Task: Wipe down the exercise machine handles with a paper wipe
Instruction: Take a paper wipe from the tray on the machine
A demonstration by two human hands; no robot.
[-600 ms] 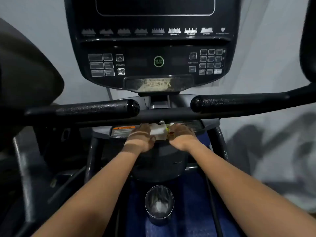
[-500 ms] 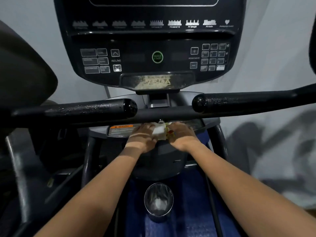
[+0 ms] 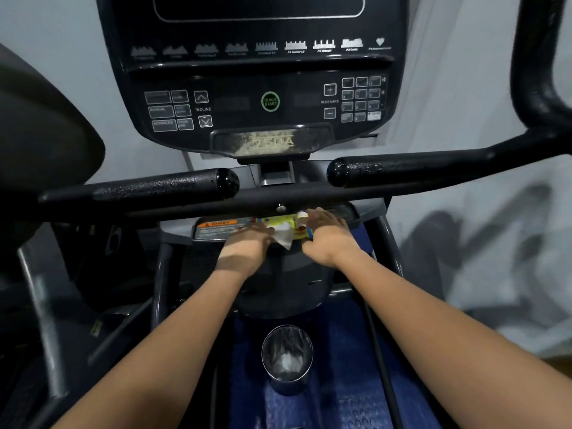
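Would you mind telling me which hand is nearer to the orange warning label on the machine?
Left. The left hand lies just beside the warning label, at its right end; the right hand is farther right, past the wipe packet.
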